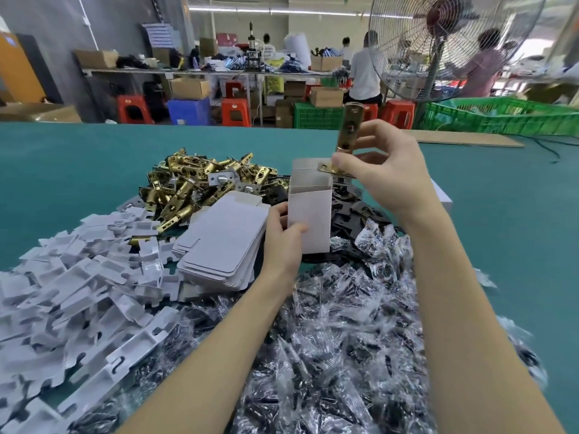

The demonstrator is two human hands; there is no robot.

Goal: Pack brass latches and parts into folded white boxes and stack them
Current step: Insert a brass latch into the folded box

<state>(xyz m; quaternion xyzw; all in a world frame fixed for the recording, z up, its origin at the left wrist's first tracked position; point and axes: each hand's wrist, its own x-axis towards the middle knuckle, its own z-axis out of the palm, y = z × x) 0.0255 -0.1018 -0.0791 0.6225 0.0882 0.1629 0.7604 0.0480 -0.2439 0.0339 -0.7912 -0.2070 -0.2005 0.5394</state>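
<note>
While the left hand (283,238) steadies an upright folded white box (310,211) on the counter (78,158), its fingers (297,228) curled round the near face and the top flaps open, the loading step looks to be in hand. The right hand (385,170) pinches a brass latch (349,130) between thumb and fingertips, holding it nearly upright just above and right of the box mouth, faceplate end lowest. The next move likely calls for shifting the latch left over the opening and lowering it straight in without catching the flaps.

Around, from the left: a heap of white card inserts (81,277), a stack of flat box blanks (222,242) touching the left wrist, a pile of loose latches (194,183) behind, and bagged parts (338,324) beneath both forearms. Nothing blocks the mouth of the box.
</note>
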